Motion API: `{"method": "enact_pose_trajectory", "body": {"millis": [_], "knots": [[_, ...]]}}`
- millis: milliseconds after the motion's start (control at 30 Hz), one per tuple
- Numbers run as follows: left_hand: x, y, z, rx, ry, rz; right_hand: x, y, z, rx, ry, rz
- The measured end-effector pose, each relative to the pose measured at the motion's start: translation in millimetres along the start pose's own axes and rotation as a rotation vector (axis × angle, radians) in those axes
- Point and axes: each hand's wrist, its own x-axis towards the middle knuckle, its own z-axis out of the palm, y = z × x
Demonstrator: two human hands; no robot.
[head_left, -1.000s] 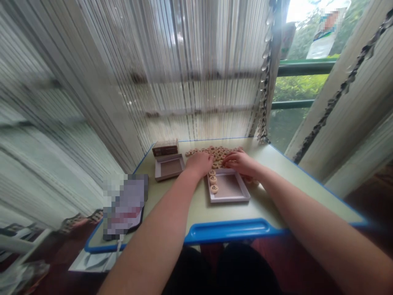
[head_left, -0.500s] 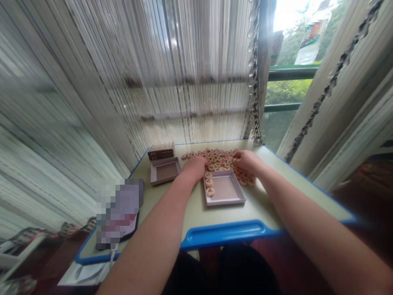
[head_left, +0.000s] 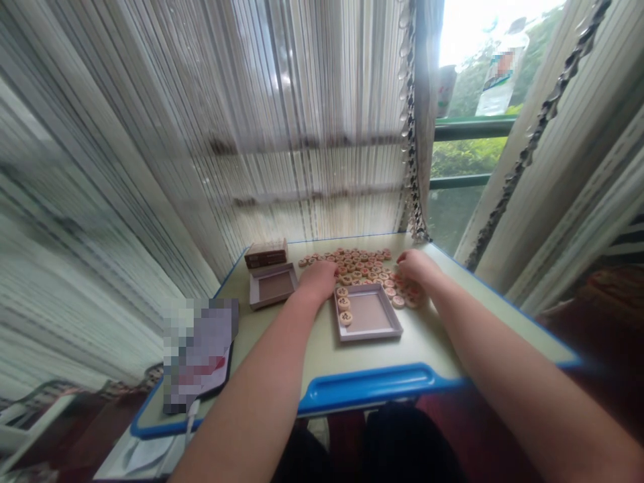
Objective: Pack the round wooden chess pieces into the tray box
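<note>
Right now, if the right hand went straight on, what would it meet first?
Most likely the loose wooden xiangqi pieces: the right hand points into that pile, its fingers at the edge. Depth is unclear, so they may already touch.

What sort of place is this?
Probably a desk nook at a home window: a string curtain hangs behind a blue-edged desk, beside a green window railing with foliage beyond.

Round wooden xiangqi pieces (head_left: 359,265), red characters on pale faces, spread flat in a loose crowd across the tabletop, some just beside the tray's right wall. Three more lined up along the left wall inside a shallow cardboard tray (head_left: 369,312), square-on to the table edge.
</note>
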Motion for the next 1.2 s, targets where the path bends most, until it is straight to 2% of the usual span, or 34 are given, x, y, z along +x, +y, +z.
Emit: {"method": "enact_pose_trajectory", "body": {"millis": [233, 433, 600, 900, 1067, 1200], "knots": [[0, -1, -0.2, 0.001, 0.004, 0.028, -4, -9, 3, 0.042, -0.069, -0.130], [-2, 1, -3.3, 0.037, 0.007, 0.015, -11, -13, -1, 0.059, -0.091, -0.158], [-1, 3, -2.8, 0.025, 0.072, 0.063, -16, -17, -9, 0.043, -0.155, -0.302], [0, 3, -2.5, 0.010, 0.042, 0.043, -19, -17, -14, 0.038, -0.240, -0.345], [0, 3, -1.5, 0.002, 0.056, 0.078, -20, -18, -13, -0.042, -0.163, -0.362], [-1, 4, -1.4, -0.033, 0.092, 0.091, -22, -21, -13, -0.007, -0.071, -0.376]]}}
